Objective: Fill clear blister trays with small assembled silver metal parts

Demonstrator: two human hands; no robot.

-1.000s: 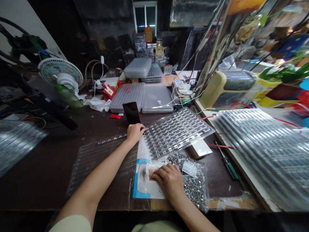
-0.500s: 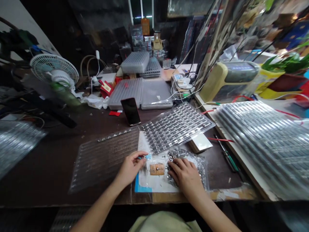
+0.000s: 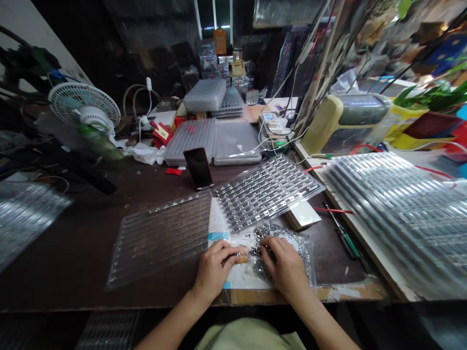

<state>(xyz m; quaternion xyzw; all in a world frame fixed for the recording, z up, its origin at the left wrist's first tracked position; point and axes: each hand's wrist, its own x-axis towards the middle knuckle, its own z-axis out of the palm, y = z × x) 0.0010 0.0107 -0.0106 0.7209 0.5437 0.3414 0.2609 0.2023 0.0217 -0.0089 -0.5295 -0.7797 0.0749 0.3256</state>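
The small tan rectangular block lies just right of our left hand, the nearer one; our right hand meets small silvery metal parts. Whether either grip clasps anything, we cannot tell.

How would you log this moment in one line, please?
left hand: at orange block | right hand: at bag of metal parts | loaded tray: beyond hands

"What do you count at the dial's centre?"
"One left hand, one right hand, one orange block."
"Around them?"
"One parts-filled tray at one o'clock, one parts bag at three, one single-row tray at nine, one fan at ten, one phone at eleven."
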